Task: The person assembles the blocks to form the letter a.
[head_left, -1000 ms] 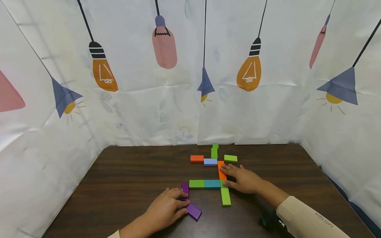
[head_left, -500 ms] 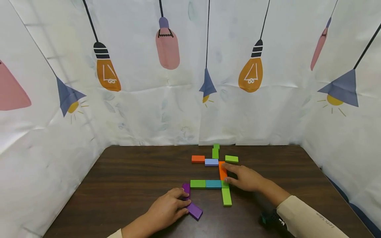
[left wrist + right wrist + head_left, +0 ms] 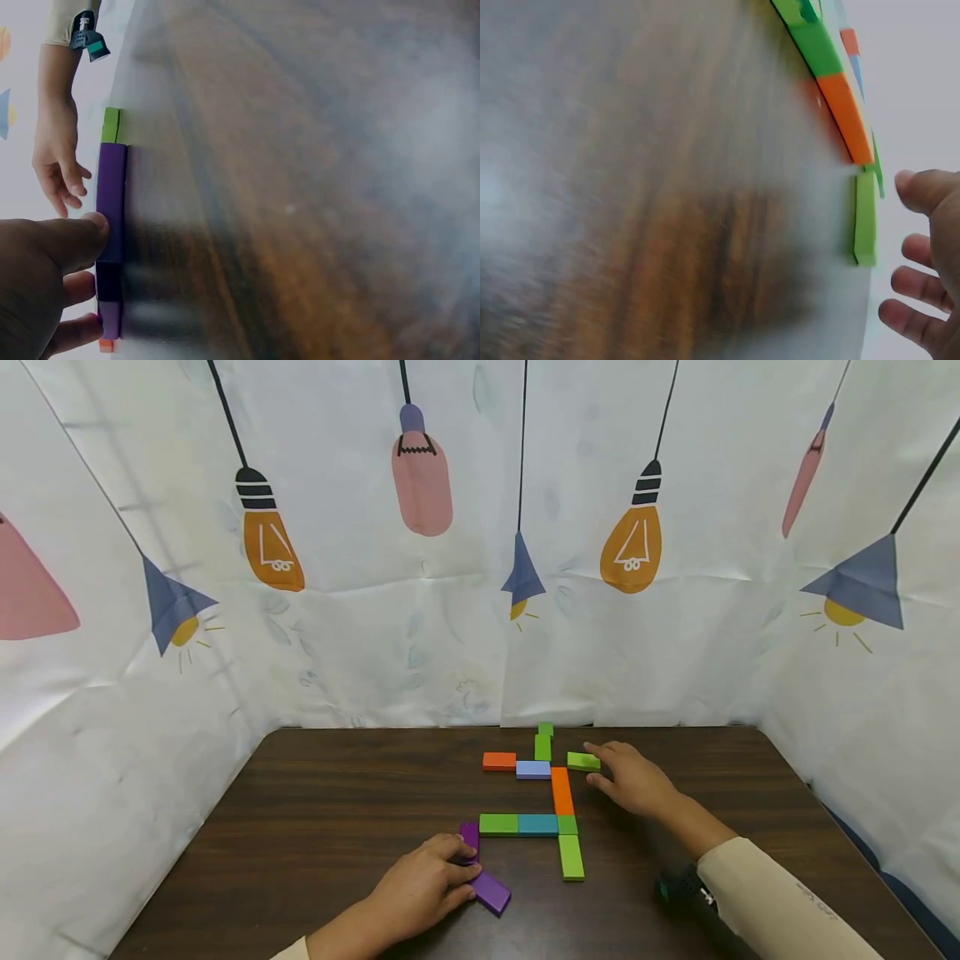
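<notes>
My left hand [image 3: 423,885] rests at two purple blocks. Its thumb touches the side of the nearer, slanted purple block [image 3: 492,893], while its fingers lie over the upright purple block [image 3: 468,836], partly hiding it. At the right, my right hand [image 3: 633,781] hovers with fingers spread beside a loose light green block [image 3: 582,762]; the right wrist view shows a gap between its fingers and that light green block [image 3: 865,217]. An orange block [image 3: 562,791] stands between a blue-violet block [image 3: 532,770] and a small green block [image 3: 567,825].
A green block [image 3: 498,825] and a teal block [image 3: 537,825] form a row, with a long green block [image 3: 571,858] below its right end. Behind lie a red-orange block [image 3: 498,762] and green blocks [image 3: 542,747]. The brown table [image 3: 337,793] meets a patterned cloth [image 3: 337,652].
My right hand has left the orange block and moved back and right to the loose light green block. My left hand stays at the purple blocks.
</notes>
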{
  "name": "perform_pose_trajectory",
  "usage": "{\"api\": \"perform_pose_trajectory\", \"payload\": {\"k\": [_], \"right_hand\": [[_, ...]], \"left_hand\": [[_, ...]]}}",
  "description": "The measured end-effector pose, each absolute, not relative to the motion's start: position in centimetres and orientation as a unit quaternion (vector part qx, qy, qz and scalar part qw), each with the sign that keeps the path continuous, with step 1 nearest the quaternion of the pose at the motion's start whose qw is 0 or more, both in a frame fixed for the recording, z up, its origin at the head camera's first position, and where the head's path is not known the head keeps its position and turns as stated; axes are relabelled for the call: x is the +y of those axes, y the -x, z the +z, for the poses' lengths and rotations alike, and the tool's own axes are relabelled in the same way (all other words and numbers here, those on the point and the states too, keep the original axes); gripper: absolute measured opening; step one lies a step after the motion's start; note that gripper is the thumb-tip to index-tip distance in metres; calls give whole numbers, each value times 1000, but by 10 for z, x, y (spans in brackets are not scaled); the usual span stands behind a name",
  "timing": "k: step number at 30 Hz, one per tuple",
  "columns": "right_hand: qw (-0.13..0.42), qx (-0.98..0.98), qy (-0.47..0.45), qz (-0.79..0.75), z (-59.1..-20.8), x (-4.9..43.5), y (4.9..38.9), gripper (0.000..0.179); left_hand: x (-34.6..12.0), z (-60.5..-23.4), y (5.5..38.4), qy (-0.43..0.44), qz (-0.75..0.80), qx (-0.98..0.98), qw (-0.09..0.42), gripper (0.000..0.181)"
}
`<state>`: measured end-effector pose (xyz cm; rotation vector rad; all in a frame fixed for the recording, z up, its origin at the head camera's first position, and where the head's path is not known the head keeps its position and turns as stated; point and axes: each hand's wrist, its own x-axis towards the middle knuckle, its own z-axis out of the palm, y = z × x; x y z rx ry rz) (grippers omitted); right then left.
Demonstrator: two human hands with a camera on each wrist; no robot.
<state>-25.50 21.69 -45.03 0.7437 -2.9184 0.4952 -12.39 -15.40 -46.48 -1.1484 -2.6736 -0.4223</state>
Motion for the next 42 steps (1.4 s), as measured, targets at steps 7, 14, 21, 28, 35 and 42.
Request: {"api": "perform_pose_trajectory", "payload": {"k": [7,14,21,28,35,42], "right_hand": [[26,-953,-271,132,-452,222,266,40],[11,-955,-262,136,-453,225,272,31],[13,-964,-231,129,-451,226,275,23],[7,-972,-204,116,-451,228,273,20],[11,-976,-193,104,-451,232,270,20],[45,-964,-225,131,-448,235,260,23]], "left_hand": [[-154,-463,125,380,-145,-910,83,30],[-153,-462,126,381,-144,-910,80,30],[-153,-461,126,380,-144,-910,78,29],[-152,-462,126,378,-147,-911,80,29],[-152,-461,125,378,-144,-912,75,29],[-152,-460,126,380,-144,-911,74,29]]}}
